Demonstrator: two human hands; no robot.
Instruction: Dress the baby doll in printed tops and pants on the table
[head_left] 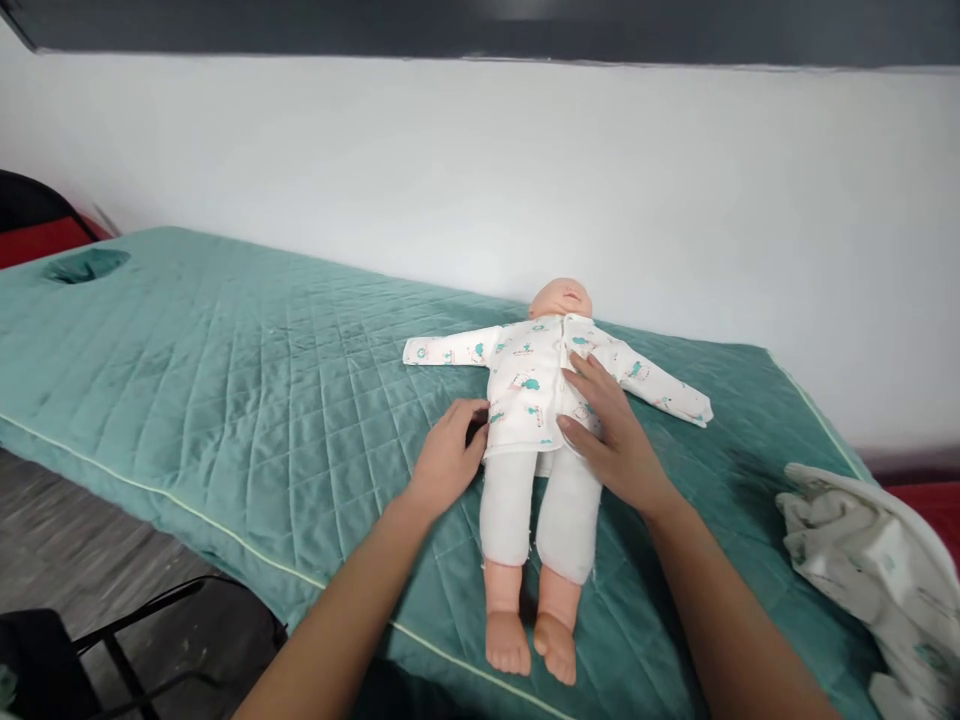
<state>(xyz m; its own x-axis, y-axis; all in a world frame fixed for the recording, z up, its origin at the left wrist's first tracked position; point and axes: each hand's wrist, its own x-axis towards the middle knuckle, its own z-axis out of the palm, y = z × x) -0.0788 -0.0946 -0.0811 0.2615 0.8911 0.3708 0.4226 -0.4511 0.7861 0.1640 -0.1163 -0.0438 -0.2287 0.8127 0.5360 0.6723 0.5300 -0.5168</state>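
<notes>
A baby doll (561, 298) lies on its back in the middle, head toward the wall and bare feet toward me. It wears a white jacket (525, 370) with small green and pink prints, its sleeves spread out to both sides. White padded legs (506, 510) show below the hem. My right hand (619, 440) rests on the jacket's front, fingers spread, close to the front closure. At the jacket's left edge is my left hand (450, 455), fingers curved against the doll's side, with a gap between thumb and index finger; its fingertips are partly hidden.
A green quilted cover (300, 420) with a pale piped edge spreads over the bed, with a face hole (88, 265) at far left. Crumpled printed cloth (877, 560) lies at the right. A white wall (450, 170) stands behind. A black metal frame (124, 650) is at lower left.
</notes>
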